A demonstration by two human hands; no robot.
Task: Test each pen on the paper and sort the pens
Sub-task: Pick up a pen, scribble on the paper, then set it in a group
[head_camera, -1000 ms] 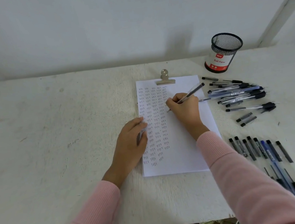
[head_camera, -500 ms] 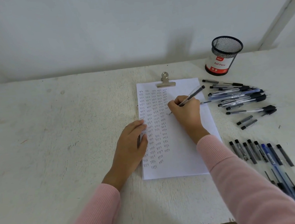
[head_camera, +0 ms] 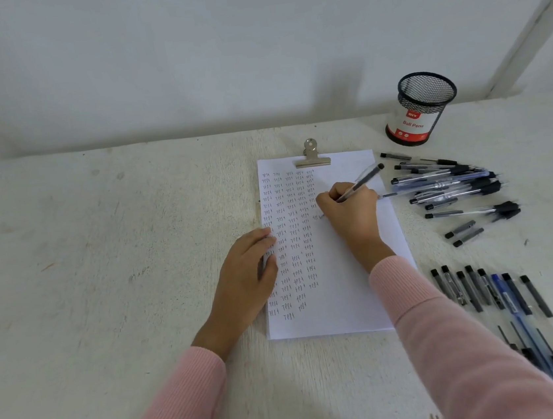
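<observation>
A white sheet of paper [head_camera: 346, 291] lies on the table under a metal clip [head_camera: 312, 157], with columns of small written words down its left half. My right hand [head_camera: 351, 213] grips a clear black-tipped pen [head_camera: 363, 180] with its tip on the paper, beside the last column. My left hand [head_camera: 246, 278] rests flat on the paper's left edge with straight fingers. A loose pile of pens [head_camera: 448, 184] lies to the right of the paper. A row of several pens [head_camera: 498, 294] lies side by side at the near right.
A black mesh pen cup [head_camera: 420, 108] with a red and white label stands at the back right. Two pen caps [head_camera: 464, 232] lie between the pile and the row. The white table [head_camera: 104, 280] ends at a wall behind.
My right hand has shifted slightly down the page while writing with the pen. The camera has tilted a little, so everything sits lower in view. My left hand stays on the paper.
</observation>
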